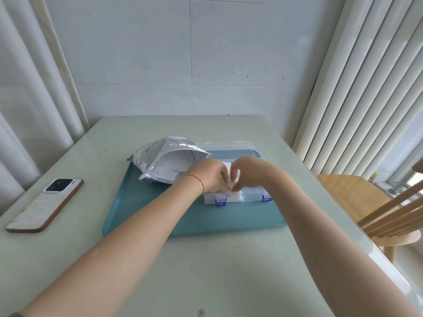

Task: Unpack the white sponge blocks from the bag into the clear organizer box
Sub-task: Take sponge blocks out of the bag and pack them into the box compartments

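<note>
Two hands, left (211, 177) and right (248, 172), meet over the clear box (251, 195), fingers curled on a white sponge (232, 172) at its near-left compartment; which hand bears it is unclear. More sponges sit inside the box. A silver bag (164, 156), its print unreadable, gapes beside it on a teal mat (160, 202). A phone (45, 203) lies on the pale green table (206, 271).
</note>
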A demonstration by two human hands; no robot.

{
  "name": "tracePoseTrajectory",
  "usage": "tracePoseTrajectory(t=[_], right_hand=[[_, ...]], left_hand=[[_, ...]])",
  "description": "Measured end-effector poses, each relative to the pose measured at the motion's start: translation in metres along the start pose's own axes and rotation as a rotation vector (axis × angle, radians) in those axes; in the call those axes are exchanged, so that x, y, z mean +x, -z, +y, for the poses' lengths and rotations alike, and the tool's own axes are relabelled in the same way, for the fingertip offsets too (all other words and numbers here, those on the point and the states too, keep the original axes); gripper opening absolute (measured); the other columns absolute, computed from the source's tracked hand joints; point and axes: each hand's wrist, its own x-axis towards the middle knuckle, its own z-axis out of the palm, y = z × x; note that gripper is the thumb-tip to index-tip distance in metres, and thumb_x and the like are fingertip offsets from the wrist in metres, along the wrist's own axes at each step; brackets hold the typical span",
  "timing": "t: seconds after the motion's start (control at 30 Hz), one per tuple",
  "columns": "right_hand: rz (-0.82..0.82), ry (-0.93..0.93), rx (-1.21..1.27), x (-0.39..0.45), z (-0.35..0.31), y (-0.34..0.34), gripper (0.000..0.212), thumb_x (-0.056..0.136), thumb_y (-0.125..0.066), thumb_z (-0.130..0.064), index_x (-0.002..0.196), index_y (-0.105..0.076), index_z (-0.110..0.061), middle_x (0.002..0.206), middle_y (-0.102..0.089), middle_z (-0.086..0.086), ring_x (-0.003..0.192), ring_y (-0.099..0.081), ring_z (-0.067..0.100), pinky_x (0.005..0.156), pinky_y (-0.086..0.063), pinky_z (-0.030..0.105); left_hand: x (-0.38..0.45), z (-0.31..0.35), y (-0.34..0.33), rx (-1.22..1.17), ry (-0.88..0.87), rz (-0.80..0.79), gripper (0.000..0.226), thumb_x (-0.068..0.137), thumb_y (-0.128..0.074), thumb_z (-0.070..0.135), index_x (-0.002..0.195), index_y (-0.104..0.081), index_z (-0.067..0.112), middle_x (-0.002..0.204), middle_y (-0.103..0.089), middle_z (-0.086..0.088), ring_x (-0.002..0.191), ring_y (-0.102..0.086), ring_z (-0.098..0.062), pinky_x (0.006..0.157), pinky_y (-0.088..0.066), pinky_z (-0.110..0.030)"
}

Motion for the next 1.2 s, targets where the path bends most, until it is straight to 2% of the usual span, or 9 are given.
tracePoseTrajectory(t=[0.1,0.2,0.3,0.4,0.5,0.6,0.73,0.97,1.2], right_hand=[[0.161,-0.017,0.127,0.005,0.000,0.003,0.016,0.088,-0.067,-0.025,0.102,-0.070,-0.019,0.098,-0.058,-0.005,0.089,-0.053,0.015,0.072,-0.044,0.028],[0.381,0.003,0.238,0.012,-0.013,0.007,0.014,0.089,-0.058,-0.019,0.090,-0.071,-0.015,0.087,-0.063,-0.003,0.087,-0.060,0.019,0.073,-0.050,0.031],[0.419,0.079,0.296,0.025,-0.047,0.005,0.021,0.090,-0.052,-0.015,0.091,-0.071,-0.008,0.090,-0.070,0.005,0.086,-0.062,0.024,0.073,-0.051,0.033],[0.286,0.167,0.175,0.049,-0.086,-0.008,0.027,0.092,-0.045,-0.012,0.095,-0.071,-0.004,0.101,-0.067,0.014,0.097,-0.061,0.031,0.080,-0.052,0.036],[0.157,0.210,-0.091,0.074,-0.114,-0.028,0.030,0.096,-0.043,-0.015,0.114,-0.067,-0.009,0.123,-0.054,0.014,0.117,-0.050,0.031,0.097,-0.041,0.036],[0.146,0.161,-0.251,0.088,-0.118,-0.040,0.036,0.100,-0.044,-0.027,0.129,-0.058,-0.010,0.134,-0.042,0.016,0.125,-0.041,0.033,0.104,-0.034,0.039],[0.162,0.154,-0.331,0.090,-0.118,-0.040,0.036,0.094,-0.049,-0.016,0.130,-0.057,-0.014,0.137,-0.039,0.011,0.128,-0.038,0.029,0.107,-0.031,0.037],[0.256,0.159,-0.160,0.084,-0.114,-0.026,0.034,0.091,-0.045,-0.002,0.123,-0.058,-0.003,0.128,-0.049,0.012,0.121,-0.047,0.029,0.100,-0.038,0.034],[0.348,0.109,0.267,0.081,-0.106,-0.018,0.030,0.094,-0.048,-0.011,0.107,-0.074,-0.018,0.112,-0.071,-0.002,0.106,-0.062,0.018,0.088,-0.048,0.026]], left_hand=[[-0.008,-0.010,0.007,-0.081,0.009,0.135,0.025,0.081,-0.071,0.051,0.095,-0.070,0.030,0.078,-0.052,0.013,0.085,-0.056,-0.016,0.070,-0.044,-0.027],[-0.020,-0.035,0.012,-0.170,0.008,0.576,0.010,0.085,-0.068,0.032,0.077,-0.069,0.024,0.077,-0.057,0.005,0.080,-0.060,-0.022,0.060,-0.040,-0.028],[-0.036,-0.068,0.017,-0.105,0.029,0.942,0.008,0.074,-0.066,0.017,0.067,-0.069,0.014,0.078,-0.056,-0.005,0.075,-0.054,-0.026,0.056,-0.041,-0.029],[-0.047,-0.100,0.018,-0.108,0.085,0.869,0.019,0.069,-0.056,0.017,0.072,-0.075,0.016,0.088,-0.060,-0.007,0.086,-0.055,-0.034,0.073,-0.049,-0.041],[-0.051,-0.115,0.020,-0.230,0.157,0.710,0.035,0.075,-0.049,0.016,0.096,-0.077,0.014,0.105,-0.064,-0.006,0.102,-0.055,-0.030,0.089,-0.045,-0.035],[-0.049,-0.114,0.021,-0.360,0.146,0.693,0.037,0.081,-0.054,0.003,0.111,-0.073,0.012,0.113,-0.063,-0.003,0.102,-0.056,-0.021,0.091,-0.043,-0.029],[-0.048,-0.115,0.022,-0.423,0.153,0.679,0.037,0.083,-0.053,0.003,0.113,-0.073,0.014,0.115,-0.062,0.001,0.101,-0.057,-0.015,0.088,-0.040,-0.022],[-0.044,-0.117,0.021,-0.464,0.135,0.677,0.038,0.084,-0.051,0.002,0.113,-0.073,0.012,0.114,-0.064,-0.001,0.100,-0.056,-0.017,0.090,-0.044,-0.027],[-0.046,-0.113,0.021,-0.460,0.145,0.671,0.036,0.086,-0.051,0.002,0.115,-0.071,0.011,0.113,-0.063,-0.002,0.105,-0.055,-0.018,0.085,-0.037,-0.020]])
